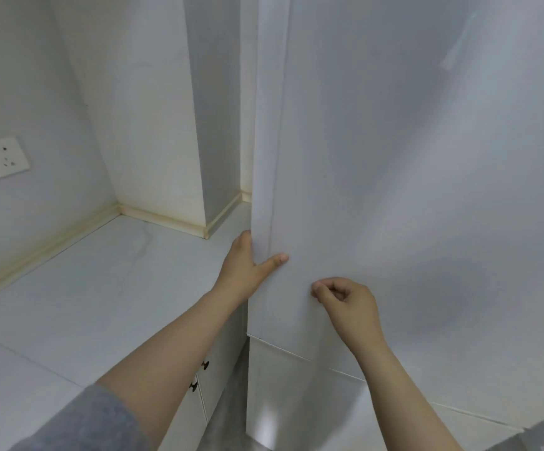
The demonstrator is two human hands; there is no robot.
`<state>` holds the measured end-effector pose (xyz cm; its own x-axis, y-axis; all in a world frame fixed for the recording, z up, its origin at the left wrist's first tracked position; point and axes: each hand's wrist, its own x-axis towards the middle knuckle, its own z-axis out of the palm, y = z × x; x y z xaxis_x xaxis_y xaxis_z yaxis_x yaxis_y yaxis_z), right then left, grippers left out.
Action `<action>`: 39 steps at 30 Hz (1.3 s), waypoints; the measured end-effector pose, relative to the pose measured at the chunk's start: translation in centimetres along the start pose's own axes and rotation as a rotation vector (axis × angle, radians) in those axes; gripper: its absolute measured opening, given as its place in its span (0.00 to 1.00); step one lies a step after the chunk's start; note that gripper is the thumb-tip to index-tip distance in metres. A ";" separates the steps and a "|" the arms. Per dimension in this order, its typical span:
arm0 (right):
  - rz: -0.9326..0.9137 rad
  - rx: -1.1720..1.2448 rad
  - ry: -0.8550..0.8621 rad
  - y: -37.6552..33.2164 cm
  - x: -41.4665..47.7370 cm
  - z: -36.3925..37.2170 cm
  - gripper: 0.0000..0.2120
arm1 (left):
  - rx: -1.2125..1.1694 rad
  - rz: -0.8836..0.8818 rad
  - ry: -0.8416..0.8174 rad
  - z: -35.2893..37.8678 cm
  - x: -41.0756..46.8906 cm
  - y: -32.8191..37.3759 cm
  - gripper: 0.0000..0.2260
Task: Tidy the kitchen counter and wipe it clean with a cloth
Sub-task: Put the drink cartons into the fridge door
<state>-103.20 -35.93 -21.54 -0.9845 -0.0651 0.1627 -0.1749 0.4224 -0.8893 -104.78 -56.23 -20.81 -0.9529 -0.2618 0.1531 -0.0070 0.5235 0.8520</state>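
A tall white cabinet door (pixel 394 157) fills the right half of the view. My left hand (pixel 241 271) grips its left edge just above counter height, thumb flat on the front and fingers hidden behind the edge. My right hand (pixel 345 304) is curled, its knuckles and fingertips against the door's front a little lower and to the right, and nothing shows in it. The white stone counter (pixel 101 288) stretches to the left below my left forearm, with nothing on the part I see. No cloth is in view.
A wall socket (pixel 3 157) sits on the left wall above the counter. A boxed-in column (pixel 179 141) stands in the back corner. Two dark drawer knobs (pixel 205 364) show under the counter's front edge. A lower cabinet panel (pixel 280 402) lies below the door.
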 end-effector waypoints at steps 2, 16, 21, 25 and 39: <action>0.012 0.003 -0.001 0.3 1.0 0.0 0.06 | 0.012 -0.007 0.000 0.1 1.0 0.2 0.37; 0.057 -0.022 0.011 0.8 2.3 0.0 0.09 | -0.009 -0.081 0.066 1.2 1.0 0.4 0.33; 0.085 0.131 -0.065 0.0 2.1 0.9 0.03 | -0.078 -0.170 0.224 0.5 -3.6 -0.8 0.31; 0.081 0.181 -0.168 -2.3 0.6 4.0 0.06 | -0.108 -0.203 0.273 -2.8 -7.8 -2.8 0.27; -0.091 0.025 -0.729 -12.3 -10.1 23.0 0.09 | -0.115 -0.539 0.718 -20.0 -24.9 -12.2 0.15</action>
<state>-91.31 -61.28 -22.08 -0.7218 -0.6873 -0.0816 -0.2478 0.3667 -0.8968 -74.91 -72.27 -24.97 -0.4107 -0.9109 -0.0385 -0.3306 0.1095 0.9374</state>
